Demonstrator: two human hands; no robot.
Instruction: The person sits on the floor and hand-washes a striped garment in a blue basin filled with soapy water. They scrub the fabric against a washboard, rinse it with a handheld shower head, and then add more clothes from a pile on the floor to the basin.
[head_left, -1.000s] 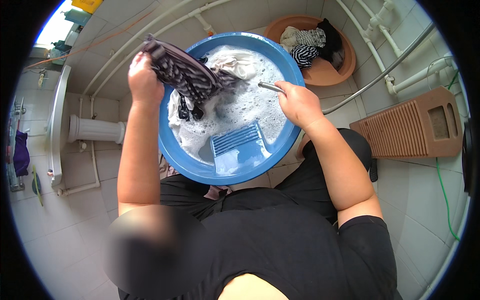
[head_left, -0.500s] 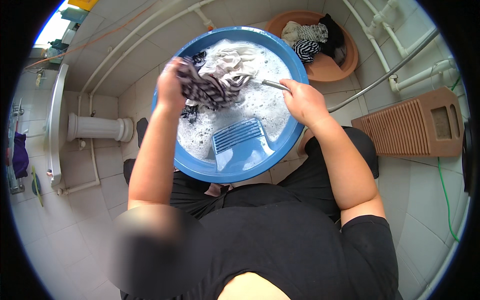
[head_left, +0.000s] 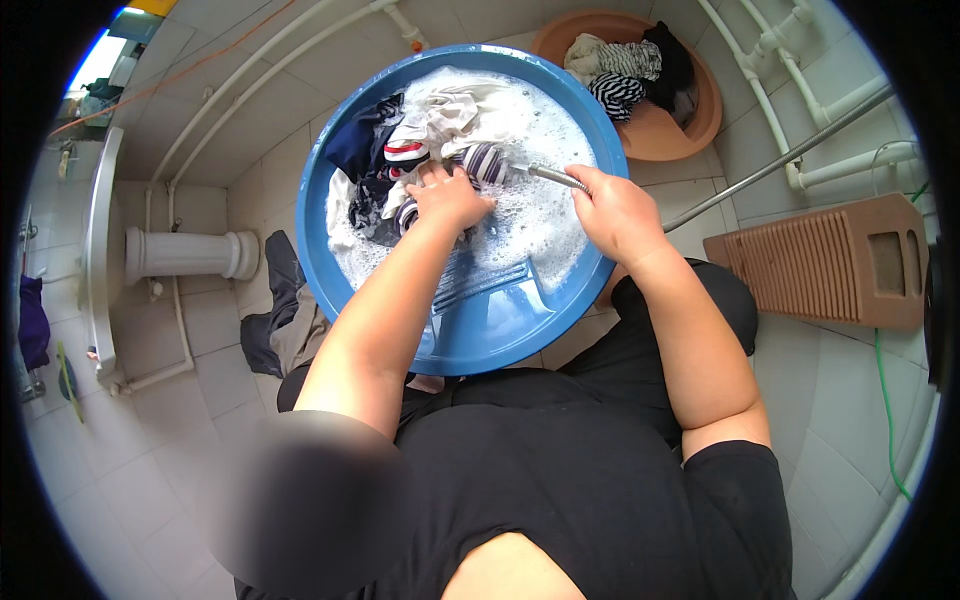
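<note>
The fingers of the left hand (head_left: 452, 197) are spread and pressed down on a striped garment (head_left: 482, 160), which lies in the suds at the middle of the blue wash basin (head_left: 470, 345). The fingers of the right hand (head_left: 615, 212) are clenched around the end of a metal hose (head_left: 548, 176), whose tip is pointed toward 9 o'clock and is met by the striped garment just beside the left hand. A white cloth (head_left: 455, 112) is heaped at 12 o'clock from the left hand, and dark navy clothing (head_left: 362, 150) is bunched at 10 o'clock, against the basin's rim. A ribbed washboard surface (head_left: 490, 285) moulded into the basin is seen at 6 o'clock from the hands, partly under foam. Beyond the basin, at 1 o'clock, an orange tub (head_left: 690, 125) is filled with striped and dark laundry. A brown ribbed washboard (head_left: 820, 262) is laid on the tiled floor at 3 o'clock. A white sink pedestal (head_left: 185, 254) is seen at 9 o'clock, with crumpled clothes (head_left: 280, 320) on the floor between it and the basin.
</note>
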